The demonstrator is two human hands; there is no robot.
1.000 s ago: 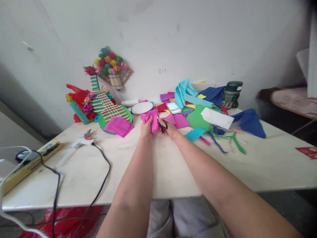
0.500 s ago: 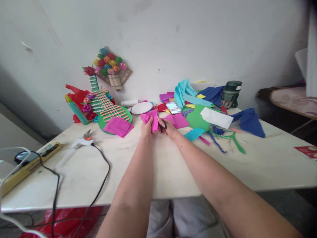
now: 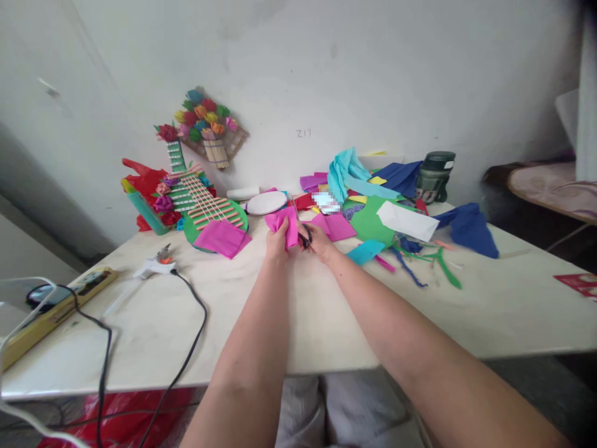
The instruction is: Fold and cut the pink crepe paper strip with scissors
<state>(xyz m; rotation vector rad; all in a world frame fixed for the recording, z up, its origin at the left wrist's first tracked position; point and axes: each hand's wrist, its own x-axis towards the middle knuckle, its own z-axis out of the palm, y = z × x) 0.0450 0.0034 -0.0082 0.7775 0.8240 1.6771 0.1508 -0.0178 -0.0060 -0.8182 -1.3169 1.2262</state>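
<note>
My left hand (image 3: 276,242) is closed round a folded piece of pink paper (image 3: 285,223), held up above the white table (image 3: 289,323). Right beside it, my right hand (image 3: 321,242) grips black-handled scissors (image 3: 303,235) whose blades run up along the right edge of that paper. Both hands are near the middle of the table, toward the back. Another pink sheet (image 3: 222,238) lies flat to the left of my left hand.
A paper guitar craft (image 3: 200,202) and a paper flower bouquet (image 3: 209,127) stand at the back left. Coloured paper scraps (image 3: 392,211) and a dark green jar (image 3: 435,177) crowd the back right. A glue gun (image 3: 152,267) with black cord and a power strip (image 3: 56,311) lie left.
The hands, paper and scissors stay in almost the same spot; the scissors have closed slightly along the paper's edge.
</note>
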